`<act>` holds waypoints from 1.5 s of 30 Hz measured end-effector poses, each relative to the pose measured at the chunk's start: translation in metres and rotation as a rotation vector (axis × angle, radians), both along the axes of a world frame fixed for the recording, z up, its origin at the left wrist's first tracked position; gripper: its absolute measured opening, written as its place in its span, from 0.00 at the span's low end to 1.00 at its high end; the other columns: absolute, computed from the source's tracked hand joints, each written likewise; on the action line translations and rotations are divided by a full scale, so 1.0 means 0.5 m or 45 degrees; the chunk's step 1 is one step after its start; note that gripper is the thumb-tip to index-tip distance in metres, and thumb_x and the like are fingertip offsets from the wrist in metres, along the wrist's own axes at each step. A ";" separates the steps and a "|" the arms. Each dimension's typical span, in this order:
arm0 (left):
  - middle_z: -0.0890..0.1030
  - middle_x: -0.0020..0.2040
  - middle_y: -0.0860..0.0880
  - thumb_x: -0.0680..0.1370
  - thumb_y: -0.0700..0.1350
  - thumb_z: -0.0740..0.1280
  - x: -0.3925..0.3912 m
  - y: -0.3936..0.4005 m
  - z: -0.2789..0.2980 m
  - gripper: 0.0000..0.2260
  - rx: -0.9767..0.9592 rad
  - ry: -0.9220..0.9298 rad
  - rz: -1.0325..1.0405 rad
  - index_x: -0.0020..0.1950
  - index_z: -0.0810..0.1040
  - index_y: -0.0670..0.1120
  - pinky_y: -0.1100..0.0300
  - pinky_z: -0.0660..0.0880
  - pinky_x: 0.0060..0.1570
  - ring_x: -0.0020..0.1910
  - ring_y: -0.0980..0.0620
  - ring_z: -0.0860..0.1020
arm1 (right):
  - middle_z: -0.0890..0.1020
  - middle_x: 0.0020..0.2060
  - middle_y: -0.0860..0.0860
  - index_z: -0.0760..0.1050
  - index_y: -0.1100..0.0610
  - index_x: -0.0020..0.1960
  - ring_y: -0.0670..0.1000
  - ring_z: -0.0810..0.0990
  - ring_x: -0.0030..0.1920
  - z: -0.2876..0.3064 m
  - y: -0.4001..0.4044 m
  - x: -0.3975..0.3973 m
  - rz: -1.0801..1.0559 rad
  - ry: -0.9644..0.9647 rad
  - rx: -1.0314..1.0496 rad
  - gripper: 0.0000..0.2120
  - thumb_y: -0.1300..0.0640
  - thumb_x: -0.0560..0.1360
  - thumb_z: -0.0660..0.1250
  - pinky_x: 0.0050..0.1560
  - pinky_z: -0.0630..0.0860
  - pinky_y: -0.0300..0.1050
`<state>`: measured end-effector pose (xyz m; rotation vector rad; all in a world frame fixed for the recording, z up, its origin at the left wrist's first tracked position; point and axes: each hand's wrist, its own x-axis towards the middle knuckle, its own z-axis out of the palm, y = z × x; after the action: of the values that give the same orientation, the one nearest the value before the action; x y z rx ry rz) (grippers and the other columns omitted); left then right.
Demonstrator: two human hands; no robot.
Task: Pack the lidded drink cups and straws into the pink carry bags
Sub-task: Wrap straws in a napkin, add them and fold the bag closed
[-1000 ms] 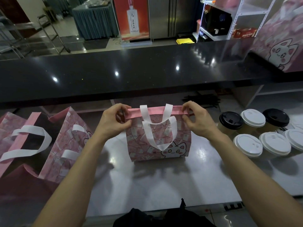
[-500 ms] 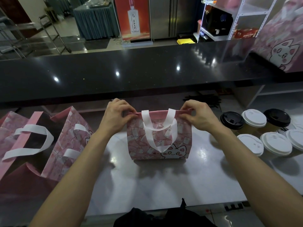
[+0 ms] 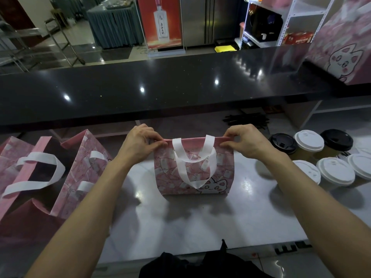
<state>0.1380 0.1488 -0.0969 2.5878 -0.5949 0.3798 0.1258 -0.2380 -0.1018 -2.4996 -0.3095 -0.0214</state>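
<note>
At the far left, open pink bags [image 3: 40, 167] with white handles lie slumped on the pale counter [image 3: 180, 223]. The left hand [image 3: 141, 143] pinches the top left corner of the upright pink carry bag [image 3: 193, 173] at centre; the right hand [image 3: 244, 142] pinches its top right corner, the rim pressed flat between them. Behind lie dark straws [image 3: 246, 120]. At the right stand lidded cups [image 3: 321, 155], white and black lids, well apart from the bag.
</note>
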 end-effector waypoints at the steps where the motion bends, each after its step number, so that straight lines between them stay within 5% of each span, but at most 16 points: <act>1: 0.83 0.41 0.55 0.75 0.54 0.80 0.000 0.000 0.003 0.08 -0.003 0.010 0.007 0.47 0.91 0.51 0.53 0.73 0.48 0.45 0.50 0.76 | 0.85 0.43 0.42 0.85 0.44 0.44 0.46 0.84 0.48 0.000 -0.001 0.000 -0.020 -0.003 0.030 0.06 0.47 0.74 0.82 0.51 0.83 0.55; 6: 0.81 0.41 0.55 0.74 0.54 0.81 -0.003 -0.003 0.025 0.10 0.047 0.071 0.007 0.49 0.92 0.50 0.46 0.79 0.48 0.46 0.50 0.76 | 0.87 0.42 0.43 0.88 0.45 0.45 0.47 0.85 0.47 0.015 0.001 -0.008 -0.015 -0.011 0.046 0.04 0.46 0.75 0.81 0.51 0.84 0.56; 10: 0.83 0.47 0.58 0.75 0.61 0.79 -0.005 0.011 0.055 0.13 0.035 0.308 -0.038 0.53 0.91 0.56 0.49 0.82 0.50 0.49 0.56 0.80 | 0.86 0.50 0.38 0.86 0.43 0.56 0.42 0.84 0.52 0.062 -0.001 -0.014 0.091 0.051 -0.042 0.22 0.28 0.74 0.71 0.53 0.83 0.48; 14: 0.83 0.53 0.62 0.77 0.65 0.66 -0.002 -0.018 0.109 0.17 -0.053 0.269 -0.065 0.55 0.89 0.59 0.55 0.80 0.56 0.56 0.62 0.80 | 0.87 0.49 0.41 0.85 0.46 0.56 0.43 0.84 0.52 0.113 0.050 -0.016 0.047 -0.066 0.098 0.30 0.24 0.77 0.58 0.55 0.82 0.51; 18: 0.83 0.53 0.62 0.72 0.77 0.70 -0.003 -0.104 0.137 0.28 0.131 0.297 -0.134 0.58 0.88 0.58 0.59 0.79 0.54 0.54 0.63 0.80 | 0.85 0.59 0.41 0.83 0.45 0.65 0.44 0.83 0.58 0.134 0.115 -0.010 0.212 0.060 -0.149 0.29 0.28 0.72 0.75 0.61 0.82 0.48; 22: 0.82 0.49 0.59 0.68 0.71 0.79 -0.007 -0.164 0.118 0.22 0.497 0.271 -0.126 0.53 0.87 0.57 0.54 0.78 0.50 0.50 0.56 0.79 | 0.85 0.49 0.42 0.85 0.45 0.55 0.46 0.83 0.50 0.123 0.155 -0.007 0.255 0.088 -0.368 0.21 0.33 0.70 0.80 0.50 0.83 0.50; 25: 0.81 0.44 0.57 0.71 0.62 0.81 -0.008 -0.180 0.101 0.13 0.464 0.241 -0.082 0.44 0.84 0.56 0.52 0.79 0.48 0.47 0.54 0.80 | 0.83 0.42 0.43 0.84 0.47 0.46 0.49 0.83 0.46 0.112 0.166 -0.002 0.261 -0.040 -0.399 0.10 0.43 0.73 0.81 0.46 0.81 0.50; 30: 0.81 0.41 0.59 0.74 0.56 0.81 -0.002 -0.172 0.085 0.07 0.363 0.181 -0.106 0.43 0.88 0.56 0.54 0.75 0.49 0.47 0.54 0.80 | 0.82 0.40 0.44 0.83 0.48 0.45 0.51 0.81 0.45 0.093 0.166 0.001 0.338 -0.115 -0.351 0.08 0.46 0.78 0.77 0.45 0.79 0.51; 33: 0.83 0.46 0.58 0.77 0.56 0.79 0.005 -0.160 0.077 0.06 0.384 0.160 -0.151 0.48 0.88 0.56 0.54 0.74 0.55 0.52 0.54 0.78 | 0.84 0.44 0.44 0.85 0.46 0.51 0.50 0.81 0.47 0.088 0.165 0.001 0.361 -0.109 -0.408 0.08 0.43 0.77 0.76 0.48 0.80 0.54; 38: 0.85 0.48 0.58 0.79 0.56 0.77 0.005 -0.157 0.067 0.06 0.414 0.107 -0.277 0.52 0.90 0.56 0.49 0.73 0.60 0.52 0.54 0.77 | 0.82 0.37 0.44 0.87 0.49 0.44 0.49 0.80 0.42 0.075 0.150 0.003 0.391 -0.172 -0.353 0.08 0.45 0.77 0.76 0.46 0.80 0.55; 45: 0.84 0.45 0.60 0.79 0.61 0.75 -0.001 -0.135 0.064 0.10 0.247 0.190 -0.255 0.51 0.92 0.57 0.52 0.74 0.57 0.49 0.57 0.76 | 0.84 0.41 0.40 0.89 0.43 0.49 0.46 0.81 0.47 0.078 0.136 0.001 0.407 -0.121 -0.298 0.10 0.38 0.77 0.76 0.49 0.81 0.53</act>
<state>0.1375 0.0813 -0.0649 2.6754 -0.8648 0.0654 0.1263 -0.1698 -0.0628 -2.6527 -0.7879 0.0276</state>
